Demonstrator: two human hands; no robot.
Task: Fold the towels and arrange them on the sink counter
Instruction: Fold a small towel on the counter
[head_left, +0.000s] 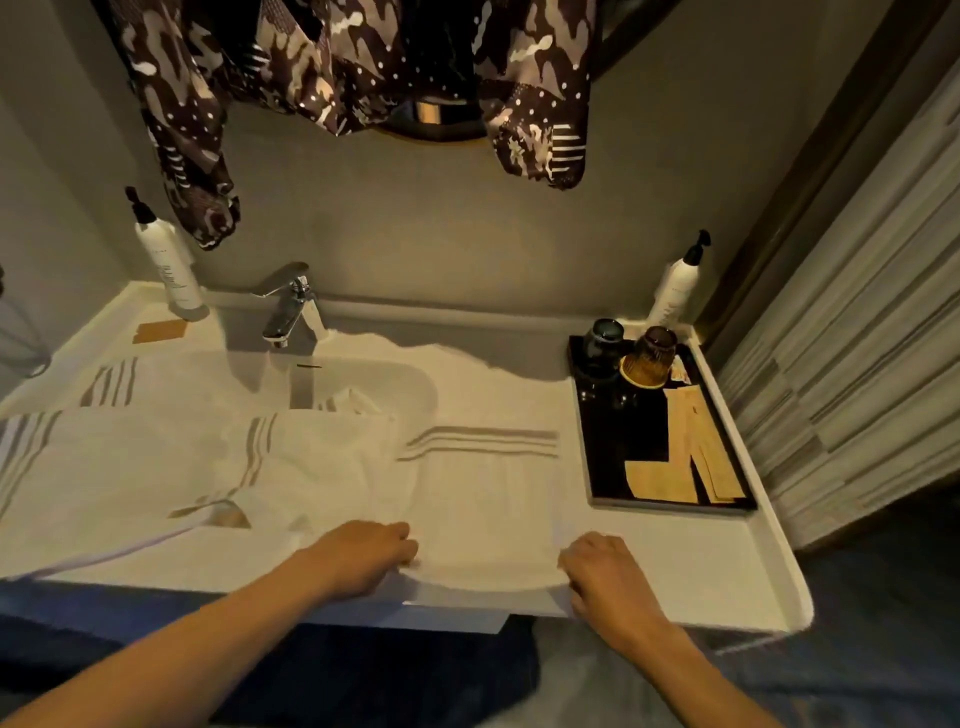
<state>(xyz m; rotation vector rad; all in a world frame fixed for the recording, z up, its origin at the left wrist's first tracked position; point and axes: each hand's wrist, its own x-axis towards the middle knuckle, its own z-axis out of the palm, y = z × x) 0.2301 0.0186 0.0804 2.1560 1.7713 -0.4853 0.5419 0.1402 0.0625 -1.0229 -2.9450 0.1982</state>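
A white towel with grey stripes (488, 499) lies flat on the white sink counter (727, 582), right of the basin. My left hand (363, 556) grips its near left corner, and my right hand (602, 577) grips its near right corner at the counter's front edge. More white striped towels (156, 467) lie rumpled and spread over the left side of the counter and partly over the basin (374, 379).
A chrome tap (291, 306) stands behind the basin. Pump bottles stand at the back left (166, 265) and back right (675, 291). A black tray (665, 426) with cups and paper packets sits at the right. A patterned garment (337, 62) hangs above.
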